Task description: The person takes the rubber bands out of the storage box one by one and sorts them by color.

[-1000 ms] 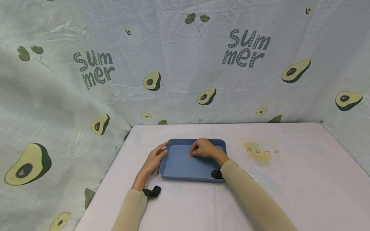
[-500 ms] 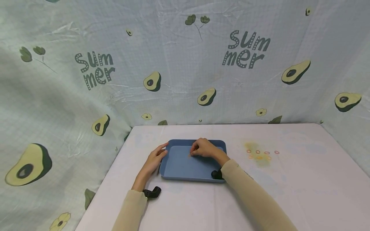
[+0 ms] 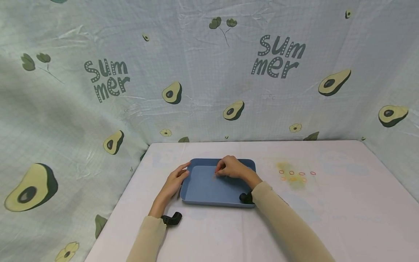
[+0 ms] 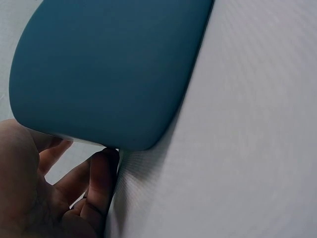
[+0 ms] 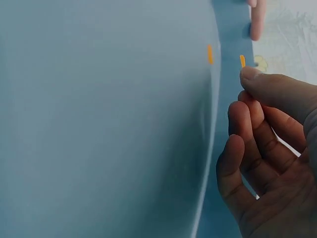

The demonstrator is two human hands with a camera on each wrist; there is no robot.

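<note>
A blue rectangular tray (image 3: 203, 187) with a low rim lies on the table. My left hand (image 3: 172, 183) is at its left side, fingers extended along the rim; the left wrist view shows fingertips (image 4: 106, 161) against the tray's outer edge. Over the middle of the tray, my right hand (image 3: 231, 167) pinches a small, thin orange piece (image 5: 242, 60) between thumb and forefinger, its end sticking out past the thumb. Its other part is hidden by the fingers, and I cannot tell its kind. A similar orange strip (image 5: 209, 53) shows against the tray surface in the right wrist view.
Right of the tray, several small red and orange rings (image 3: 293, 179) lie in two rows over a yellow-green patch on the pale table (image 3: 209, 236). Black wrist devices (image 3: 172, 218) are on both wrists. A printed avocado cloth (image 3: 203, 72) hangs behind the table.
My right hand has risen very slightly above the tray, still pinching. My left hand and the tray keep their places.
</note>
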